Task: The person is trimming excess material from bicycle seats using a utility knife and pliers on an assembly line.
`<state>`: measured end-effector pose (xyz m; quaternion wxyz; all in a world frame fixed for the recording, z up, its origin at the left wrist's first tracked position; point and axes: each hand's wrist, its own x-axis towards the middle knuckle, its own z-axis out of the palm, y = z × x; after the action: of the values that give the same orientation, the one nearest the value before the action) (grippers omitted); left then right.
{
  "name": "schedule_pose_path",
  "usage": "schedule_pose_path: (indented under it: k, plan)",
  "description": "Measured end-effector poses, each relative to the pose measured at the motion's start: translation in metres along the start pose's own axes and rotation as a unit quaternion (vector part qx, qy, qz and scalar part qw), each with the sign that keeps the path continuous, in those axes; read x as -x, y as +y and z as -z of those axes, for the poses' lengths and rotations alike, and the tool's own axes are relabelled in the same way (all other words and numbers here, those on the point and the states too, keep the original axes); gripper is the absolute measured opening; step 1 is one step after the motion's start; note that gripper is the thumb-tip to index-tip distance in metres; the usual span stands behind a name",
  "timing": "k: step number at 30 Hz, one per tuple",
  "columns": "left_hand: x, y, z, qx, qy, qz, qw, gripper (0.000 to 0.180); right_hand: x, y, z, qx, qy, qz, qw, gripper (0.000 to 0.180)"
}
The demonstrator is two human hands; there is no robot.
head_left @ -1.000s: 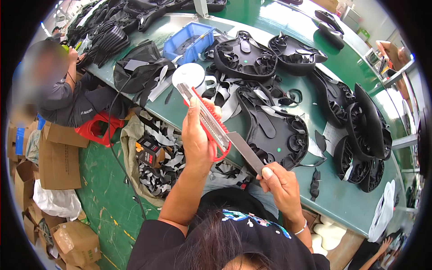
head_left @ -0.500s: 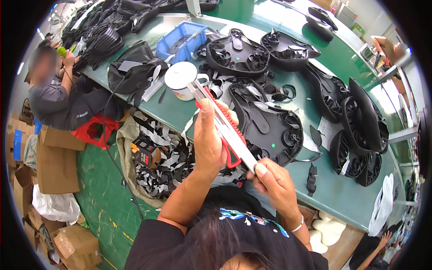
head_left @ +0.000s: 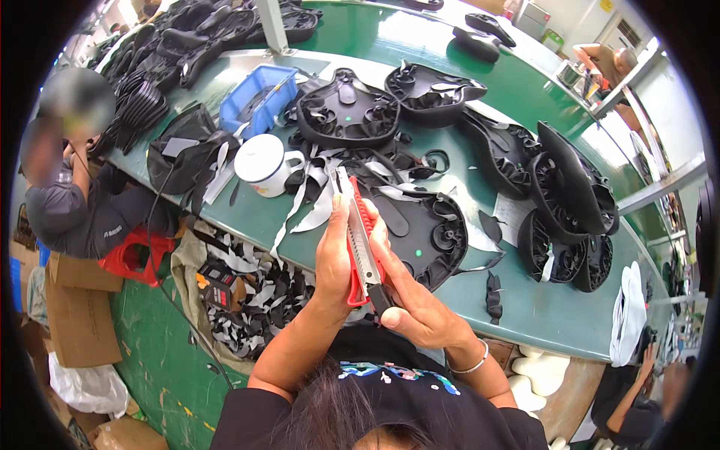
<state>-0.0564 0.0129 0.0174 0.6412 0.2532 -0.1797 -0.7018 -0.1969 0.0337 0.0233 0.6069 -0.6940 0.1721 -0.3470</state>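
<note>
A red utility knife with a metal blade channel is held up in front of me, over the near edge of the table. My left hand is closed around its red body, thumb along the channel. My right hand presses against the other side, fingers along the knife and thumb by the black end piece at its lower end. A segmented blade lies along the channel. Just beyond the hands, a black seat-shaped shell lies on the table, partly hidden by them.
On the green table stand a white enamel mug, a blue bin and several black padded shells. Below its edge, a sack holds fabric scraps. A person sits at left; a cable hangs beside the sack.
The long metal strip that stuck out of the knife's lower end is now inside the channel. My right hand has moved up against the knife, and the view has shifted right.
</note>
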Motion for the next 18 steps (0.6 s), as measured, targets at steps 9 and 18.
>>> schedule_pose_path:
  k: [9,18]
  plan:
    - [-0.032,-0.009,-0.016,-0.258,-0.091,-0.101,0.956,0.058,-0.014,-0.006,0.020,0.004,0.219,-0.075,0.973,0.063]
    - [-0.142,-0.015,-0.022,-0.561,-0.189,-0.206,0.779,0.043,-0.110,-0.001,0.189,-0.162,0.335,-0.023,0.928,0.022]
